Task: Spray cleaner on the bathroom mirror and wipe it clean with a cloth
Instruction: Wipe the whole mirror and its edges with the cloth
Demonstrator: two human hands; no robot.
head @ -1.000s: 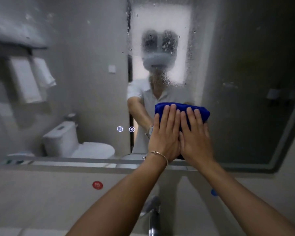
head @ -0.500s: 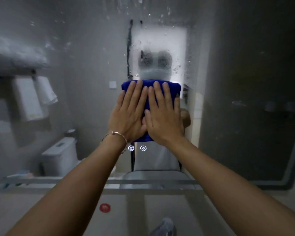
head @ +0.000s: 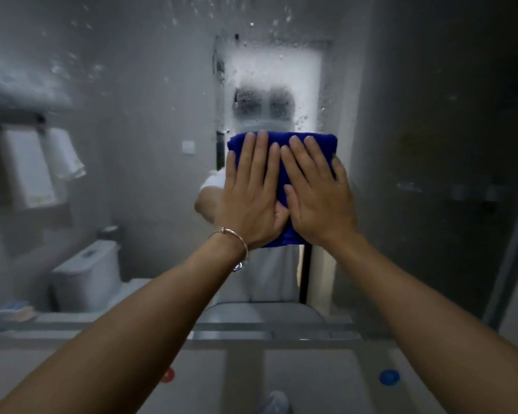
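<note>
Cloth (head: 308, 144): blue, folded, flat on the mirror (head: 132, 174), long edge running left to right.
Hands: our left hand (head: 248, 201) and right hand (head: 320, 201) side by side on it, fingers straight, pressing.
Droplets (head: 251, 25): above our fingertips; we judge upward next.

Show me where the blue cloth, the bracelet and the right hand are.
blue cloth (head: 323, 143), head view, bare upper right corner above the fingers.
bracelet (head: 240, 241), head view, band across the wrist.
right hand (head: 320, 198), head view, back of the hand.
</note>
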